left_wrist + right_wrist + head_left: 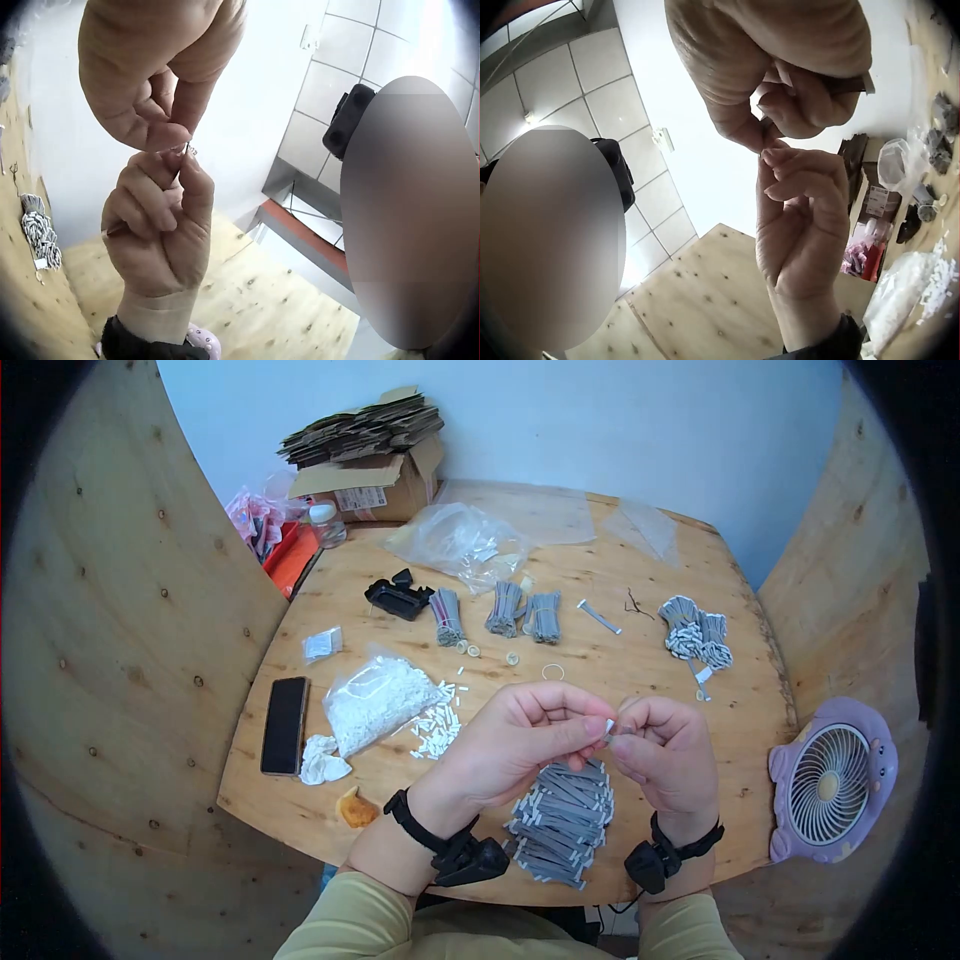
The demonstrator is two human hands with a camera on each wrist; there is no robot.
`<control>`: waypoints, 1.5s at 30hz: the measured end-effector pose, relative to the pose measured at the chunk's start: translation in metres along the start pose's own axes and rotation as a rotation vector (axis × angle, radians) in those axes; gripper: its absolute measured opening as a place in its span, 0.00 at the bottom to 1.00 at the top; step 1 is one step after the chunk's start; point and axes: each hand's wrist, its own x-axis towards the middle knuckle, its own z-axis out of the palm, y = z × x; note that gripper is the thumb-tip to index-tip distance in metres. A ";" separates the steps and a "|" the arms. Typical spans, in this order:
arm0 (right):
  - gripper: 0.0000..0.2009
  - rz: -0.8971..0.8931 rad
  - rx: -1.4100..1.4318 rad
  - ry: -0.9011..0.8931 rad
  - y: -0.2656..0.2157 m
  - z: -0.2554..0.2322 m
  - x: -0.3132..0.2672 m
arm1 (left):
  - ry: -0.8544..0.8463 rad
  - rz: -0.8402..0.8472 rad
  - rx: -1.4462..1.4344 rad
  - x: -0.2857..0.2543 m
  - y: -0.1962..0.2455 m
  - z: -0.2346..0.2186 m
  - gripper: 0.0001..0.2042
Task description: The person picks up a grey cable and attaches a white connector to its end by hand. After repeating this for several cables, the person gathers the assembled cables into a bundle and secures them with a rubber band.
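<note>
Both hands meet over the front of the table, fingertip to fingertip. My left hand [520, 740] pinches a small white plastic piece [609, 726] between thumb and forefinger. My right hand [668, 755] grips a short flat ribbon cable [844, 84], whose end sticks out past its curled fingers in the right wrist view. The cable's other end is at the pinching fingertips, mostly hidden by them. Below the hands lies a heap of short grey ribbon cables [562, 825] with white ends.
A plastic bag [375, 700] of white pieces lies left, with loose white pieces [437, 730] beside it. Bundled grey cables [506, 608] stand farther back; others [690, 628] lie right. A phone [285, 725], a purple fan [830, 785] and a cardboard box [385, 485] stand around.
</note>
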 end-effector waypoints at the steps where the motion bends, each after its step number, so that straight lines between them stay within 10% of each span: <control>1: 0.04 -0.002 -0.002 -0.002 0.000 0.000 0.000 | 0.002 0.000 0.004 0.000 0.000 0.000 0.07; 45: 0.04 0.003 -0.041 0.037 -0.004 0.003 -0.003 | 0.051 0.060 0.162 -0.006 0.004 0.005 0.08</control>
